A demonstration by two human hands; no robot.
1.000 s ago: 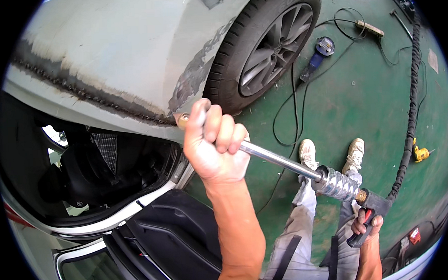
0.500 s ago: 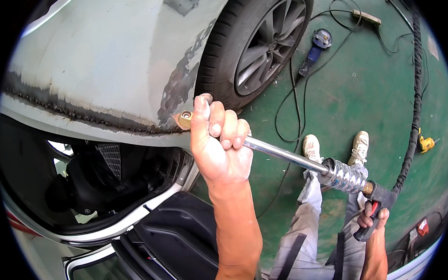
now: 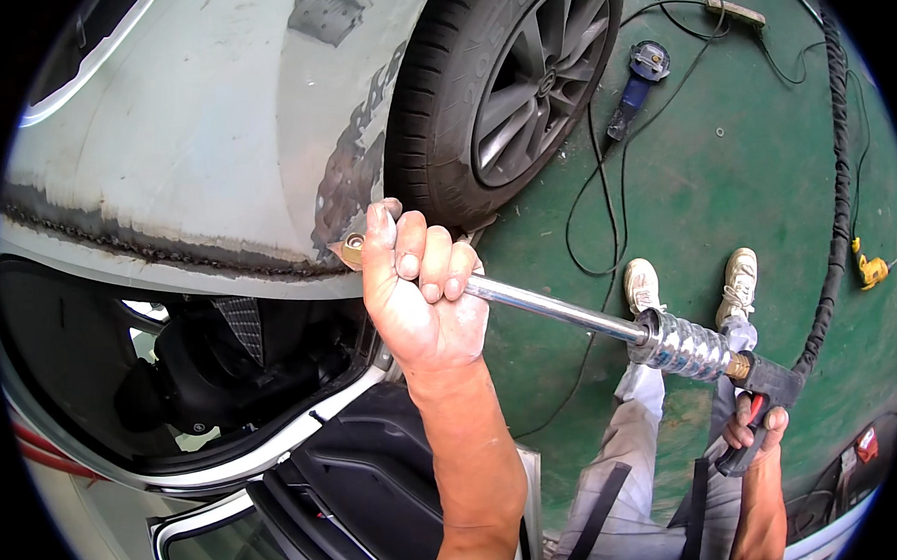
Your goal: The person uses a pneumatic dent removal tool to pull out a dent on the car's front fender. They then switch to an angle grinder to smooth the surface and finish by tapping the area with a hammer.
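- Your left hand (image 3: 421, 296) is clenched around the front end of the dent puller (image 3: 570, 320), fingers wrapped over its shiny rod, close behind the brass tip (image 3: 350, 250) that touches the car panel (image 3: 193, 161).
- Your right hand (image 3: 750, 429) is closed on the puller's dark pistol grip at the rear end, well away from the panel, a finger on the red trigger.
- The car panel is sanded grey, with a rough dark seam along its lower edge where the tip sits.
- The wheel (image 3: 505, 87) stands just beside the panel, to the right of the tip.
- Below the panel, the open cavity (image 3: 202, 361) shows dark inner parts.
- A thick black cable (image 3: 835, 183) runs from the puller's grip across the green floor (image 3: 724, 168), far from the panel.
- A blue angle grinder (image 3: 635, 82) lies beyond the wheel, its cord looping towards your shoes (image 3: 689, 281).
- A small yellow tool (image 3: 868, 270) lies past the cable.
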